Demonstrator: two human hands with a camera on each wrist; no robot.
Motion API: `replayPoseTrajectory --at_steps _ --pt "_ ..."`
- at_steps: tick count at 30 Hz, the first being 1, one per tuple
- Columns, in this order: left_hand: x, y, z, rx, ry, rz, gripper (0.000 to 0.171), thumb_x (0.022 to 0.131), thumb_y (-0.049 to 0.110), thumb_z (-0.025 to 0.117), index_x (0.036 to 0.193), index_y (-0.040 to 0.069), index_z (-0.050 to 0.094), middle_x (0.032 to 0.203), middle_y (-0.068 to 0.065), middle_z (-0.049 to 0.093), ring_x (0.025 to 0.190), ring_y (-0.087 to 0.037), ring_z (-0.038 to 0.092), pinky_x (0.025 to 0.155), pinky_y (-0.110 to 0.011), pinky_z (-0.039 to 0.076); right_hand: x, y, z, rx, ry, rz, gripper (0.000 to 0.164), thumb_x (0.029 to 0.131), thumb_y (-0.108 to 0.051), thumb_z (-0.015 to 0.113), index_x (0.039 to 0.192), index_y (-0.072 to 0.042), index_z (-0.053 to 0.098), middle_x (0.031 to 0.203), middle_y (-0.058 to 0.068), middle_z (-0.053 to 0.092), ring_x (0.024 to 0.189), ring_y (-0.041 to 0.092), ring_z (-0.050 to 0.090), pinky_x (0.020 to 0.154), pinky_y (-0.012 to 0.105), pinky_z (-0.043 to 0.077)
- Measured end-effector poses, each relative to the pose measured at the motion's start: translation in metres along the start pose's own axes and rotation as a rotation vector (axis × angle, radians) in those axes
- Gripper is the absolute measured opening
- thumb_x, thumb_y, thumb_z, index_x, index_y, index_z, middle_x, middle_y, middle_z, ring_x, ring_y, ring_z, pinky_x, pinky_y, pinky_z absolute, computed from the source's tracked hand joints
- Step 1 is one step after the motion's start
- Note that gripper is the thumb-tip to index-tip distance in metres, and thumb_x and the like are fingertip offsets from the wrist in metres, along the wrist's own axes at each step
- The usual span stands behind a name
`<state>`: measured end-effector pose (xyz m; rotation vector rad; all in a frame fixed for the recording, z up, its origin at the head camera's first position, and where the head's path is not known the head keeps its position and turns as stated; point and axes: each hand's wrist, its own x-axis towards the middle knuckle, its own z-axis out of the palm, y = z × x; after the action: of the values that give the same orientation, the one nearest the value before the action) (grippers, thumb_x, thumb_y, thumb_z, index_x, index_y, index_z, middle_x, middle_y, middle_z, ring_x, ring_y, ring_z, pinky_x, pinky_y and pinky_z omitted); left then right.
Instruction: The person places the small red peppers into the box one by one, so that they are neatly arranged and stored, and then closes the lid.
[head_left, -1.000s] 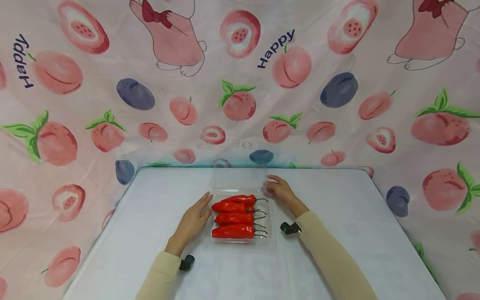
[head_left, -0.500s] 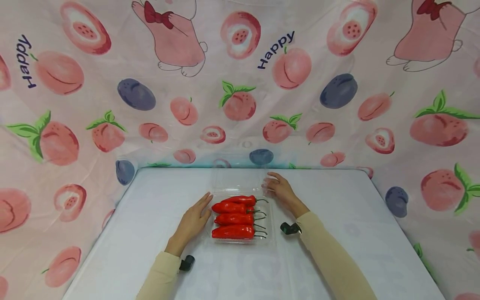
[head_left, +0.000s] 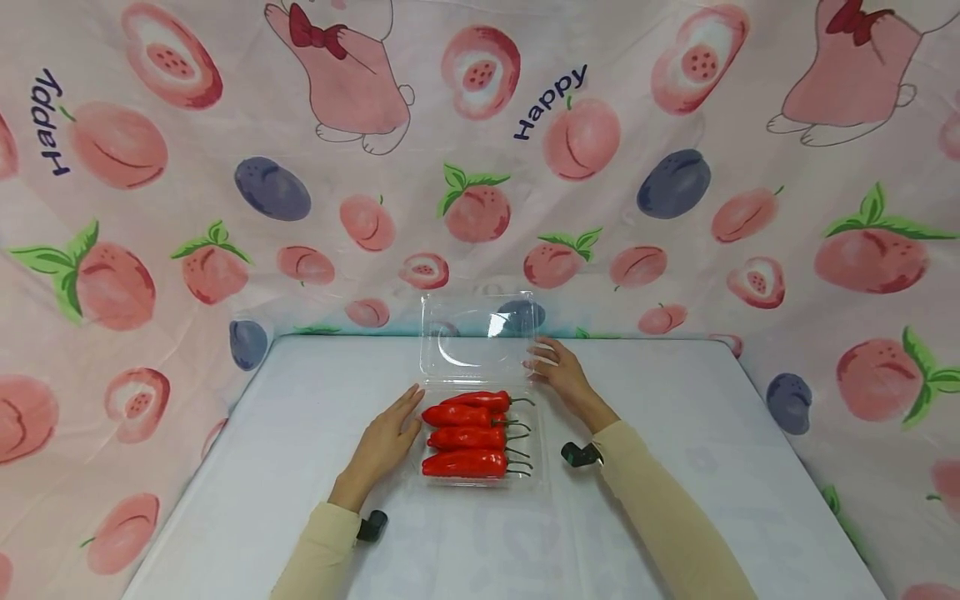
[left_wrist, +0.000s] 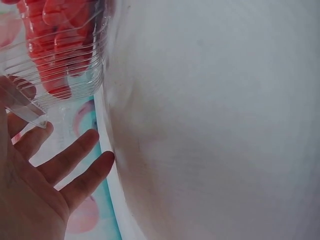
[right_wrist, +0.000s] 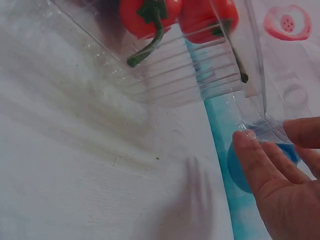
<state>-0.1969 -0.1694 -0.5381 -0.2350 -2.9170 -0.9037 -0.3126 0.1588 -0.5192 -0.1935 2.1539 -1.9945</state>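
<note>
Several red peppers (head_left: 465, 437) with green stems lie in a clear plastic clamshell box (head_left: 480, 482) on the white table. Its hinged lid (head_left: 476, 337) stands raised at the back. My left hand (head_left: 382, 446) is at the box's left side, fingers spread and fairly straight; in the left wrist view the fingers (left_wrist: 70, 157) lie by the rim. My right hand (head_left: 567, 383) is at the lid's right edge. In the right wrist view the plastic edge runs between its thumb (right_wrist: 302, 132) and fingers (right_wrist: 252, 155), lightly pinched.
A white cloth covers the table (head_left: 315, 400). Behind it hangs a fruit-patterned curtain (head_left: 412, 183), close to the raised lid. Each wrist carries a small black camera, one on the left (head_left: 372, 526) and one on the right (head_left: 581, 454).
The lid has swung up from lying nearly flat to standing more upright. My right hand has moved slightly away from me with it. My left hand and the peppers have stayed put.
</note>
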Motion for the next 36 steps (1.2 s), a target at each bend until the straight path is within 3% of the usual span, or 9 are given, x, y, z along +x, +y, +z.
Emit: replayPoseTrajectory --at_steps 10,19,27,30,36 --pt "0.000 0.001 -0.001 -0.005 0.000 0.006 0.052 0.098 0.026 0.053 0.150 0.022 0.043 0.158 0.003 0.038 0.142 -0.028 0.043 0.112 -0.055 0.040 0.000 -0.006 0.000 0.003 0.001 -0.022 0.064 0.096 0.000 0.056 0.153 -0.009 0.030 0.143 0.029 0.049 0.124 0.040 0.058 0.088 0.028 0.059" --pt "0.001 0.003 -0.007 0.044 -0.024 0.015 0.056 0.097 0.029 0.057 0.150 0.023 0.043 0.158 0.003 0.039 0.141 -0.028 0.044 0.109 -0.055 0.042 -0.001 -0.011 0.001 -0.050 0.035 -0.052 0.059 0.093 -0.003 0.062 0.146 -0.007 0.038 0.140 0.027 0.052 0.121 0.039 0.060 0.094 0.042 0.056" --pt "0.006 0.005 -0.014 0.055 -0.052 0.015 0.054 0.096 0.030 0.058 0.148 0.022 0.045 0.155 -0.001 0.043 0.140 -0.030 0.046 0.111 -0.056 0.041 -0.002 -0.009 0.000 -0.062 0.019 -0.098 0.058 0.093 0.009 0.055 0.146 -0.003 0.034 0.143 0.030 0.048 0.127 0.045 0.054 0.101 0.053 0.050" --pt "0.010 0.005 -0.018 0.041 -0.008 0.018 0.052 0.096 0.029 0.058 0.147 0.020 0.047 0.153 -0.005 0.047 0.139 -0.031 0.046 0.111 -0.055 0.041 -0.003 -0.010 0.000 -0.070 0.027 -0.109 0.056 0.093 0.010 0.055 0.143 -0.002 0.035 0.142 0.030 0.049 0.126 0.044 0.055 0.101 0.050 0.052" --pt "0.022 0.006 -0.031 0.012 0.200 0.097 0.045 0.096 0.020 0.057 0.140 0.011 0.053 0.147 -0.012 0.048 0.136 -0.033 0.044 0.111 -0.053 0.042 -0.009 -0.015 0.003 -0.171 0.049 -0.167 0.044 0.094 0.007 0.056 0.133 -0.006 0.041 0.137 0.026 0.054 0.123 0.040 0.059 0.098 0.044 0.055"
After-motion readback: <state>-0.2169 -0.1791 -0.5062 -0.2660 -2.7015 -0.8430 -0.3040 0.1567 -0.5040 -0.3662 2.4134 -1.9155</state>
